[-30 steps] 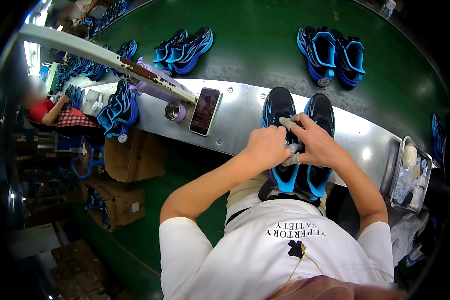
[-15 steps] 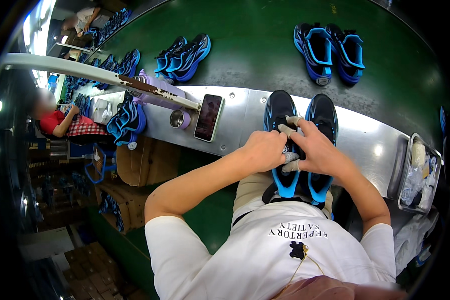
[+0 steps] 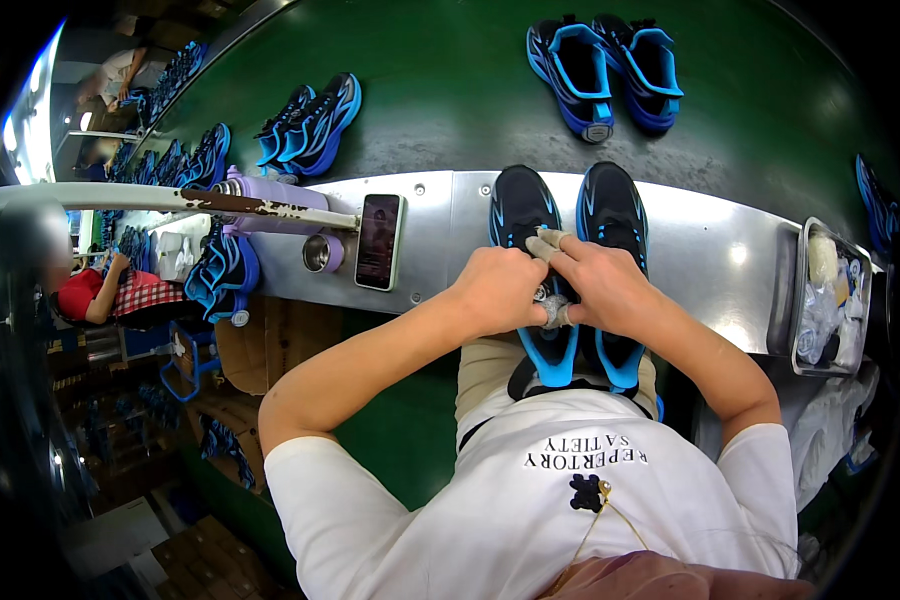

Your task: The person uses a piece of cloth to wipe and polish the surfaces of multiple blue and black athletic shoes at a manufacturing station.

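Two black sneakers with bright blue linings lie side by side, toes pointing away from me, heels at my lap. Both my hands are on the left sneaker (image 3: 523,196), over its lace area. My left hand (image 3: 502,288) is closed, its fingertips pinching at the shoe's upper. From the other side my right hand (image 3: 602,285) grips it, with pale covers on several fingertips. A small round silvery piece shows between the hands; the exact grip beneath the fingers is hidden. Beside it, the right sneaker (image 3: 613,200) lies partly under my right hand.
A metal ledge (image 3: 710,235) borders the green belt (image 3: 450,90), which carries more sneakers (image 3: 575,75). A phone (image 3: 379,240), purple cup (image 3: 322,253) and purple bottle (image 3: 280,200) stand left, under a chipped white bar (image 3: 120,197). Right sits a metal tray (image 3: 798,300). People work far left.
The whole view has shifted, so the ledge items and belt sneakers appear further left. Both hands stay on the left sneaker, and my right fingers have drawn closer to the left hand.
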Action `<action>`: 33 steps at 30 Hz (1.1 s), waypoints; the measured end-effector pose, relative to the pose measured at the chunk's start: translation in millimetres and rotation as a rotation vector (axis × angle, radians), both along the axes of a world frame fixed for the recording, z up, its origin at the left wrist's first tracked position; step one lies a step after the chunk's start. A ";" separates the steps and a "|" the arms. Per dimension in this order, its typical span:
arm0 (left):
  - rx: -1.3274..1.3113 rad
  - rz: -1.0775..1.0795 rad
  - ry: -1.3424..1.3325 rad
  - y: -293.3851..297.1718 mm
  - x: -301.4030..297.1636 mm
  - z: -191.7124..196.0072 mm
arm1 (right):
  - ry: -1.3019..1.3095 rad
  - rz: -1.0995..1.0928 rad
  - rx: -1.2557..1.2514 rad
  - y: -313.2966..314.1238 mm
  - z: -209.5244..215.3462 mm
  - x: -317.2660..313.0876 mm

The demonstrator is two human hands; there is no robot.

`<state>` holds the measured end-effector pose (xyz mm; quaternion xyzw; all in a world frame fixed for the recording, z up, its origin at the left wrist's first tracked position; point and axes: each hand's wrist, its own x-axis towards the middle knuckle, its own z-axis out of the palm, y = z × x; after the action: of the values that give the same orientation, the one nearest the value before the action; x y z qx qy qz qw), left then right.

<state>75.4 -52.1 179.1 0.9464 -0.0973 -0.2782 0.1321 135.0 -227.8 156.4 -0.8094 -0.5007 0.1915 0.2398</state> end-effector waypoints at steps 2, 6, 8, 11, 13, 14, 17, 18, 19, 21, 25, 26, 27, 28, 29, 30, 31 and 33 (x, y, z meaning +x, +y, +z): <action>-0.025 -0.029 -0.069 2.9 -5.7 -7.0 | -0.013 0.002 0.030 1.0 -3.2 -0.2; -0.111 -0.146 -0.196 9.1 -4.0 -8.8 | 0.033 -0.005 0.021 -0.6 -1.3 1.6; -0.127 -0.131 -0.155 15.4 -2.0 -7.4 | 0.060 -0.003 -0.015 2.3 2.6 2.6; -0.130 -0.092 -0.069 17.5 -12.9 0.5 | 0.126 0.003 0.053 -0.2 0.7 5.2; -0.352 0.063 -0.271 17.8 -33.6 2.7 | 0.159 0.009 0.157 -5.9 -1.5 12.7; -0.481 0.192 -0.356 15.1 -49.0 4.3 | 0.280 0.035 0.177 -8.0 -1.0 19.4; -0.689 0.713 -0.281 1.5 -100.2 -10.6 | 0.385 0.046 0.161 -3.6 11.9 20.4; -0.973 0.923 -0.050 -5.2 -112.2 -20.7 | 0.367 0.113 0.164 -1.1 9.2 18.7; -1.256 1.121 0.189 -14.5 -120.7 -30.1 | 0.339 0.186 0.165 1.8 9.0 17.6; -1.554 1.301 0.283 -34.7 -125.1 -30.8 | 0.246 0.196 0.188 4.9 5.3 14.8; -1.792 1.365 0.327 -51.6 -113.7 -32.6 | 0.184 0.098 0.208 10.5 11.5 4.6; -1.844 1.361 0.312 -53.1 -113.0 -35.1 | 0.254 0.062 0.178 10.9 15.4 3.4; -1.854 1.357 0.311 -52.4 -113.8 -37.7 | 0.324 0.024 0.147 11.5 18.0 3.0; -1.873 1.350 0.328 -51.3 -115.6 -40.4 | 0.321 0.022 0.144 12.1 18.3 2.7; -1.892 1.343 0.345 -50.9 -116.6 -41.7 | 0.310 0.015 0.133 12.8 17.9 2.7; -1.895 1.340 0.348 -52.0 -116.0 -41.9 | 0.300 0.006 0.123 13.3 17.2 2.3; -1.900 1.339 0.311 -53.3 -114.6 -40.8 | 0.298 0.003 0.120 13.9 16.5 0.3; -1.907 1.333 0.278 -52.5 -114.2 -40.9 | 0.113 -0.030 0.129 14.4 13.6 -4.4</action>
<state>-38.8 -104.6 138.3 0.2895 0.2642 -0.0693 0.9174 130.6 -213.4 170.0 -0.7876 -0.4854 0.2006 0.3223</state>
